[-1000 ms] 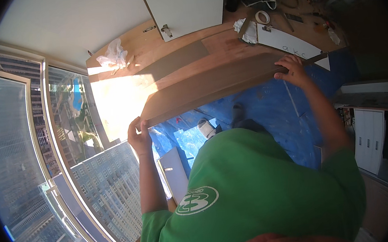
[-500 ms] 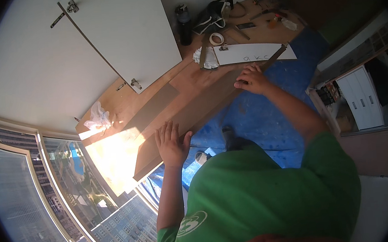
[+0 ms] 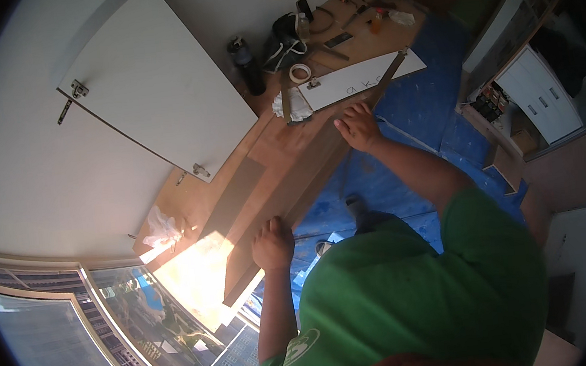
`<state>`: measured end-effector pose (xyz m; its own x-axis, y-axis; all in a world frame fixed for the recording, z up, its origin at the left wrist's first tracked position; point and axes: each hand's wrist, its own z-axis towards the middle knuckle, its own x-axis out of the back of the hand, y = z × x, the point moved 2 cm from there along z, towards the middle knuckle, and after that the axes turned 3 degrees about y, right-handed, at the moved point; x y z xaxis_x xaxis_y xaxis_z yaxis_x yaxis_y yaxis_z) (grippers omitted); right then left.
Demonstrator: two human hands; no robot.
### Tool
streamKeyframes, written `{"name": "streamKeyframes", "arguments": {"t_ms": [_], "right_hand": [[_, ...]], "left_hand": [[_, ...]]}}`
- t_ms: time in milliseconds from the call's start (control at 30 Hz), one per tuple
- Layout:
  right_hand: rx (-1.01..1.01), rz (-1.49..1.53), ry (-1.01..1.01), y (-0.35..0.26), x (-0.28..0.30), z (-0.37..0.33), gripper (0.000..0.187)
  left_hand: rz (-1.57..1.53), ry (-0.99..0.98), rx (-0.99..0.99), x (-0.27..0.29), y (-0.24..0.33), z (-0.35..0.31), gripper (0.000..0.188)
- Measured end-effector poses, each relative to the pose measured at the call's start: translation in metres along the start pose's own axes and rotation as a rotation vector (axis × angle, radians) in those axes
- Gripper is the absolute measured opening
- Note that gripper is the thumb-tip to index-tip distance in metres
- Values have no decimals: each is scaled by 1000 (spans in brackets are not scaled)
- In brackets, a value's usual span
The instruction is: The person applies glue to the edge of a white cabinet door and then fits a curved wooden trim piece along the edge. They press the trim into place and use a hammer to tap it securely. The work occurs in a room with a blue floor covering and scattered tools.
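Note:
A long brown wooden board (image 3: 294,190) lies slantwise across the worktable, its near edge facing me. At the lower part of that edge my left hand (image 3: 273,245) is closed, with its fingers curled out of sight against the wood. Farther up, my right hand (image 3: 358,126) bends its fingers over the same board, with the thumb toward the left. A white panel (image 3: 340,87) with a hinge and handwriting lies beyond the right hand, partly crossed by a narrow dark strip (image 3: 390,78). A shorter grey-brown strip (image 3: 237,192) lies behind the long board.
A white cabinet door (image 3: 156,83) with hinges juts out at left. A black bottle (image 3: 246,66), dark bag (image 3: 286,42), tape roll (image 3: 299,74) and crumpled plastic bag (image 3: 162,229) are on the table (image 3: 263,126). Blue sheeting (image 3: 404,165) covers the floor. Windows (image 3: 47,341) stand lower left.
My left hand has gone from spread flat on the board to closed at its near edge. My right hand stays at the board's edge. The whole view has shifted.

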<state>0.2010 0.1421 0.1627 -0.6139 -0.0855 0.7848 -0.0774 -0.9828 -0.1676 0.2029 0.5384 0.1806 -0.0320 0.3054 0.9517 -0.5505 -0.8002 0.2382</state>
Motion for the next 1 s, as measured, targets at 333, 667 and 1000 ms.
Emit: {"name": "streamKeyframes", "arguments": {"t_ms": [333,667,1000], "right_hand": [[11,83,-150,-54,0,-13,39],[53,245,-85,-44,35,-13,37],[-65,647,-167,146,108,-102,34]], "left_hand": [[21,37,-26,0,2,-3,25],[19,131,-110,3,12,-6,52],[394,-47,234,7,68,-10,89]]}}
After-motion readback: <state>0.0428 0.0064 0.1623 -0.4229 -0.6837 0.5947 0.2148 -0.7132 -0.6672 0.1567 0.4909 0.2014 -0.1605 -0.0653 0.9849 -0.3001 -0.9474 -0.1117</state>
